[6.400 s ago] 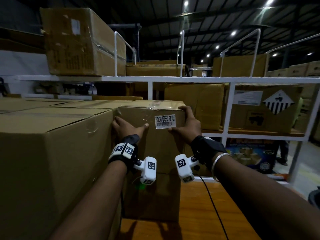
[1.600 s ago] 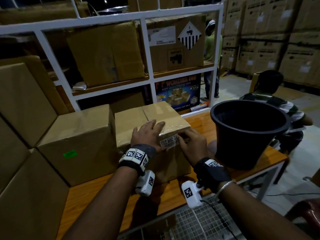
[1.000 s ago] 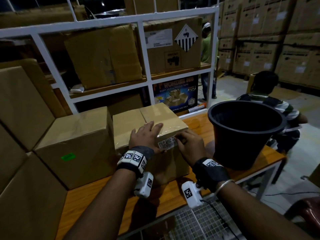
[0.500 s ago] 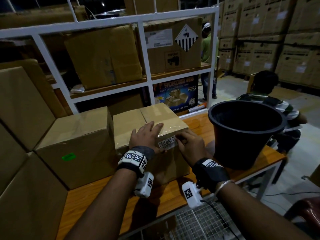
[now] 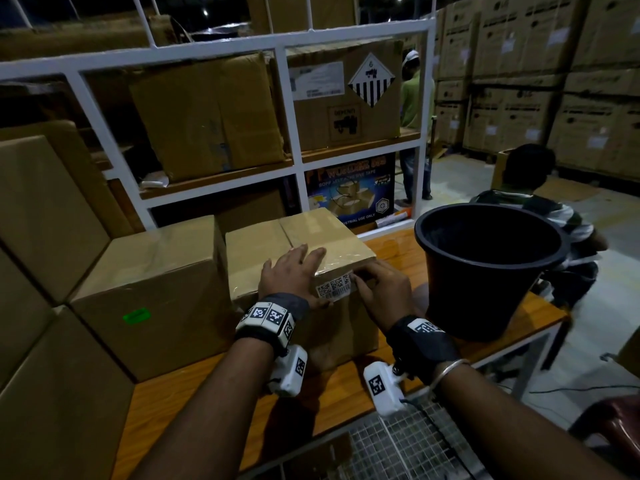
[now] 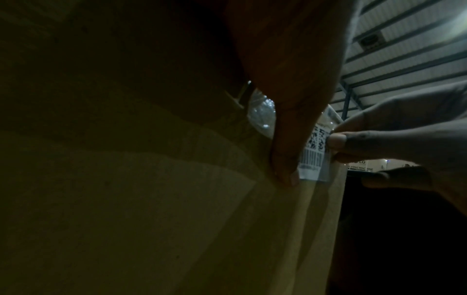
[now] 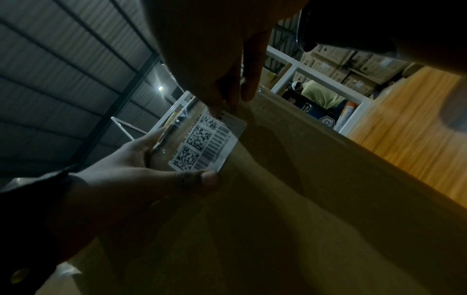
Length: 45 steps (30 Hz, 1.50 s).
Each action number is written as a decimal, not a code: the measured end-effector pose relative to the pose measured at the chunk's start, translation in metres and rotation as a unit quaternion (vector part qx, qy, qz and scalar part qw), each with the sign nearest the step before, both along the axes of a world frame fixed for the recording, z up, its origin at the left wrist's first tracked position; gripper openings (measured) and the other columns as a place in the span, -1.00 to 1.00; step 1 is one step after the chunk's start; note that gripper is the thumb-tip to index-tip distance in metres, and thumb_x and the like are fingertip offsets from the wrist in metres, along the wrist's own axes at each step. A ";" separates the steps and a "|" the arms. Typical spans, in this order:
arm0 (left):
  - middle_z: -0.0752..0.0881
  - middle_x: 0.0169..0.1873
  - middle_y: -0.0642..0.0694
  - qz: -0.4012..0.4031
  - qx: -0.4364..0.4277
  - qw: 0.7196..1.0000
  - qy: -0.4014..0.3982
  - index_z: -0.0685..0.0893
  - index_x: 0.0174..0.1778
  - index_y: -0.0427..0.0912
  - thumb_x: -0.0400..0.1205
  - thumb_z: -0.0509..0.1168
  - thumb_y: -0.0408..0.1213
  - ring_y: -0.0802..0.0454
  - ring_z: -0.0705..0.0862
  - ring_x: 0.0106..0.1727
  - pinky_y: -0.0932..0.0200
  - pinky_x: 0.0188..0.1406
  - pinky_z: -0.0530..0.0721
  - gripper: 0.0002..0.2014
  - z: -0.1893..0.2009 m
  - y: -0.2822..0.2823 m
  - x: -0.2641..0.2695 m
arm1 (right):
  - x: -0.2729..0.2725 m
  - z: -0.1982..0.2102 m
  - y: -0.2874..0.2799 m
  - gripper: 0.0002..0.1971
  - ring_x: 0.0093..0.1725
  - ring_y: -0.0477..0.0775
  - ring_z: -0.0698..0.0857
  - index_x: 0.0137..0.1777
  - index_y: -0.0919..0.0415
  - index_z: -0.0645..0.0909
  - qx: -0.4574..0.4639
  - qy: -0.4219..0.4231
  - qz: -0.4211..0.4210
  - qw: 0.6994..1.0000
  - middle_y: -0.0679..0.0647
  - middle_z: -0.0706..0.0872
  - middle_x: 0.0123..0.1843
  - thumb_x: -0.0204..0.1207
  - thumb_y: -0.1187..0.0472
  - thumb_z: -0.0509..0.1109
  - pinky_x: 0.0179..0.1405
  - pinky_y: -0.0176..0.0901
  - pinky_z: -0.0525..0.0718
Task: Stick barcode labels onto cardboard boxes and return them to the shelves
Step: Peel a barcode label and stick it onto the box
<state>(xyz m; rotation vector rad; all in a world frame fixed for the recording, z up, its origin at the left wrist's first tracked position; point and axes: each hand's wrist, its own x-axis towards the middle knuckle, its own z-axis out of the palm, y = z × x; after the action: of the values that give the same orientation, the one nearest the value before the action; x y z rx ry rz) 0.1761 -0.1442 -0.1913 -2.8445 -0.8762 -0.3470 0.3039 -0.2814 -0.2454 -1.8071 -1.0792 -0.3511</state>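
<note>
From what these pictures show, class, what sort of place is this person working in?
Most likely a warehouse or stockroom. Tall stacks of cartons line the far wall, a white metal shelf rack holds more boxes, and both hands work a barcode label on a cardboard box.

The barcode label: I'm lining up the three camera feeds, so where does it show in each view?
Head: barcode label sits centre, on the cardboard box's near face just under its top edge.
Left wrist: right of centre, half hidden behind the left hand's thumb.
Right wrist: left of centre, tilted.
Shared landmark: the left hand's thumb at the label's end.
</note>
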 end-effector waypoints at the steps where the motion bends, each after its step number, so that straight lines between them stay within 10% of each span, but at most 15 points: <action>1: 0.22 0.67 -0.02 0.000 0.001 1.000 -0.001 0.07 0.63 0.25 0.29 0.49 0.36 -0.11 0.29 0.63 -0.33 0.54 0.26 0.06 0.000 0.000 0.000 | 0.000 0.000 0.000 -0.92 -0.05 0.08 0.74 -0.03 0.24 0.79 0.008 0.006 -0.004 1.000 0.08 0.80 -0.02 0.55 0.25 0.53 -0.07 -0.03 0.75; 45: 0.21 0.67 -0.03 0.016 -0.003 1.000 0.013 0.05 0.64 0.25 0.32 0.47 0.35 -0.14 0.30 0.61 -0.31 0.53 0.29 0.04 0.005 -0.003 0.003 | -0.012 -0.008 0.017 -0.87 -0.03 0.08 0.77 0.04 0.26 0.83 0.049 0.023 -0.040 0.998 0.10 0.82 0.01 0.53 0.29 0.55 -0.05 0.00 0.79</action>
<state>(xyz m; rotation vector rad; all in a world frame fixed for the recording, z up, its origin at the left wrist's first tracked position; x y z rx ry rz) 0.1787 -0.1468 -0.1865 -2.8297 -0.9176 -0.3048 0.2919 -0.2649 -0.2538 -1.7657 -0.9438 -0.4026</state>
